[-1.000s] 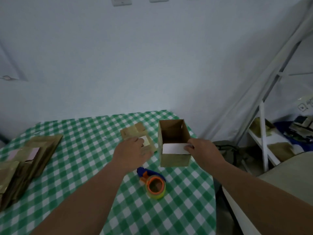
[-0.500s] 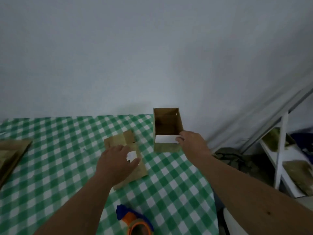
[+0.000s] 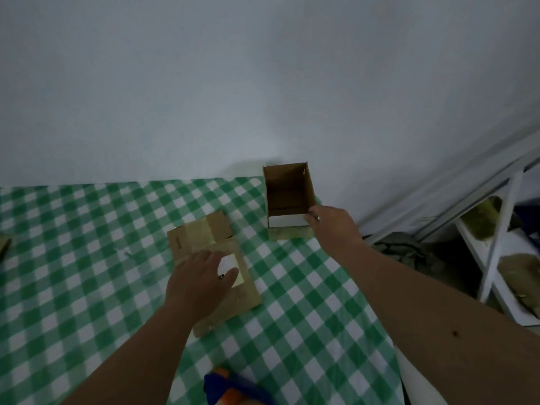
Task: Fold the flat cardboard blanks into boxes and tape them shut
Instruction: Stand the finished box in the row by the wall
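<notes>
An open-topped brown cardboard box (image 3: 287,194) stands upright near the far right corner of the green checked table (image 3: 87,258). A white patch shows on its near wall. My right hand (image 3: 334,228) grips the box's near right corner at the rim, fingers curled over the edge. A flat cardboard blank (image 3: 204,235) with a white label (image 3: 230,266) lies left of the box. My left hand (image 3: 200,280) rests on it, fingers spread over the label. A blue and orange tape dispenser (image 3: 233,388) lies at the bottom edge, partly cut off.
The table's far edge meets a pale wall just behind the box, and its right edge drops off beside my right arm. A white shelf frame (image 3: 496,244) holding cardboard stands at the right. The corner of a cardboard stack (image 3: 4,244) shows at the left edge.
My right hand has moved the open box away from me toward the far right corner. My left hand has stayed on the flat blank. The tape dispenser has slid toward the bottom of view.
</notes>
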